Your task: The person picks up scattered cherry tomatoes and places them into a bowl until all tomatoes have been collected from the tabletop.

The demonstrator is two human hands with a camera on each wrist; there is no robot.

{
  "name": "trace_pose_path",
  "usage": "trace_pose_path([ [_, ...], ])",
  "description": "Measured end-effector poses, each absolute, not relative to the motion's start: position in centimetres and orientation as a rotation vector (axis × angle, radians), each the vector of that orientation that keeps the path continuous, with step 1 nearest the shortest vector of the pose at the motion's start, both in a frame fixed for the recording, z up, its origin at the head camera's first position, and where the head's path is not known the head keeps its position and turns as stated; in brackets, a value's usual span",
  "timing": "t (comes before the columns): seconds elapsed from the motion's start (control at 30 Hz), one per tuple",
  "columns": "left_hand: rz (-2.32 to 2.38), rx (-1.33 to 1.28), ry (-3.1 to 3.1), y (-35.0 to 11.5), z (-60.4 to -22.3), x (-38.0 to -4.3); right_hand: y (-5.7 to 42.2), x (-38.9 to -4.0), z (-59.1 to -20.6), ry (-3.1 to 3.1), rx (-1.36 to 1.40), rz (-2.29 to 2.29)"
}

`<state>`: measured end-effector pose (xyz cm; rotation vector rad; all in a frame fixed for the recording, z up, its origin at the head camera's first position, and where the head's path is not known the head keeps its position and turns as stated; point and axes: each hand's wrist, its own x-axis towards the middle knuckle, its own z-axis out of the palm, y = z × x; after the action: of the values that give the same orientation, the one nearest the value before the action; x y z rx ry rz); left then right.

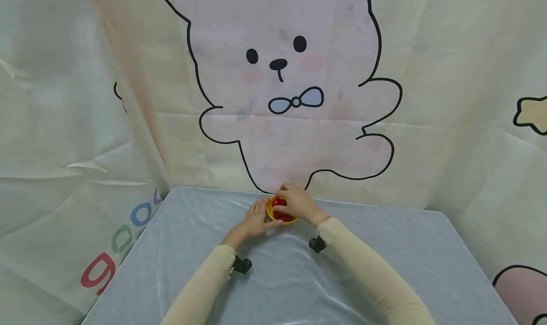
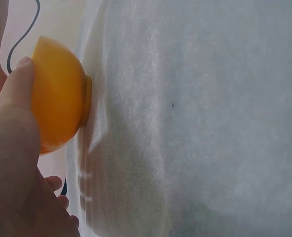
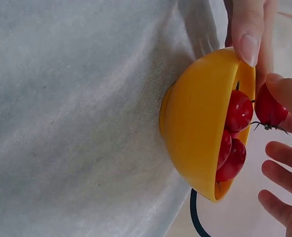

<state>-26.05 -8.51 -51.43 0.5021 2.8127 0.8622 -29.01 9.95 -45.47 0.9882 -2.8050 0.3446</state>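
Observation:
A yellow bowl stands on the cloth near the table's far edge, holding several red cherry tomatoes. My left hand is at the bowl's left side, its thumb on the bowl near the rim and its fingers along the far-left side, steadying it. Above the opening, my right hand pinches one cherry tomato by thumb and a finger hidden behind it; the other fingers are spread. Green stem bits show on this tomato, which is just outside the rim in the right wrist view.
A grey-blue cloth covers the table. Right behind its far edge hangs a pale backdrop with a cartoon bear. A black wrist camera mount sits below each wrist, the left and the right.

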Motion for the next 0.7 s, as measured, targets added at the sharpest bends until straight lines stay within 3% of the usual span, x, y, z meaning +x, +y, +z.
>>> trace_pose_path([
  [0.7,0.852,0.498,2.814,-8.85,-51.53,-26.17,10.22,-29.22,-46.00,-2.775,1.059,0.377],
])
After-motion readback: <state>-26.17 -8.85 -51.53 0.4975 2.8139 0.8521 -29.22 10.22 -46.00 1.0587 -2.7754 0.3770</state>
